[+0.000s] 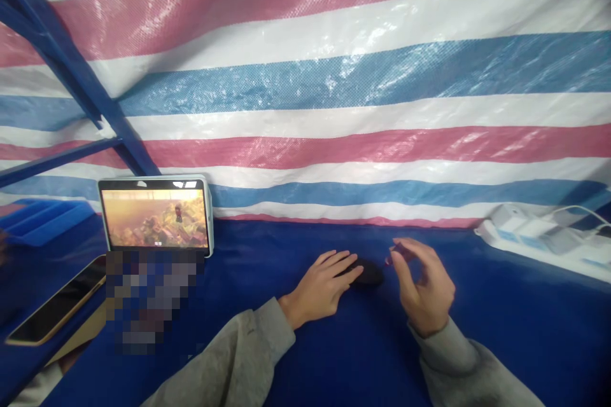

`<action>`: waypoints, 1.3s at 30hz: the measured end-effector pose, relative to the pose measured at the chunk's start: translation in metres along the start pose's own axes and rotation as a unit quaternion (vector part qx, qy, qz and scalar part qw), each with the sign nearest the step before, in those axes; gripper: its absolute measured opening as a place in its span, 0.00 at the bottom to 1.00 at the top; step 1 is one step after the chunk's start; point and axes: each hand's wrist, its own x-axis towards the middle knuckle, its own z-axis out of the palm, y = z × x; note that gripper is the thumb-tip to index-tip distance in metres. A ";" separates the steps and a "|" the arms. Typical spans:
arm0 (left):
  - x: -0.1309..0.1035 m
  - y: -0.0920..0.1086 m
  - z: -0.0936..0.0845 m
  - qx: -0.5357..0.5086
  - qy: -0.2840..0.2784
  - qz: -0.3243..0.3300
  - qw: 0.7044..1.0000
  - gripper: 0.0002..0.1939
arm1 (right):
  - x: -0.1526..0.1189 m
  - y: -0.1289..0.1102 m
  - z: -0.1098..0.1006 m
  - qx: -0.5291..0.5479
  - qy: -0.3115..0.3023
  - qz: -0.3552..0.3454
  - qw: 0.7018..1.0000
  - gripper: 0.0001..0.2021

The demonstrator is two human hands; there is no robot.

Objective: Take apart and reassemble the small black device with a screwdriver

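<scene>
A black, rounded object (pixel 369 273) lies by the left hand (pixel 329 284).

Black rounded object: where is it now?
In the head view, the black object lies on the blue surface, right of centre, between the left hand, partly covering it, and the right hand.

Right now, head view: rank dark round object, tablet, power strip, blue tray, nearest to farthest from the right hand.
1. Dark round object: just left of the right hand.
2. Power strip: to the right.
3. Tablet: left, standing up.
4. Blue tray: far left, past the tablet.
</scene>
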 end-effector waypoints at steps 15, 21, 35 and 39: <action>0.000 0.001 -0.002 0.000 -0.001 -0.003 1.000 0.25 | -0.002 0.001 -0.002 0.008 -0.025 0.018 0.999 0.13; 0.000 0.000 0.000 -0.001 0.000 -0.004 1.000 0.25 | -0.005 0.002 0.000 0.028 -0.015 0.015 0.999 0.14; 0.001 0.001 -0.002 -0.007 0.001 -0.001 1.000 0.25 | -0.007 0.007 0.004 0.033 0.030 -0.002 0.999 0.12; 0.001 0.001 -0.002 -0.010 0.000 -0.003 1.000 0.24 | -0.003 0.002 0.002 0.016 0.007 -0.007 1.000 0.13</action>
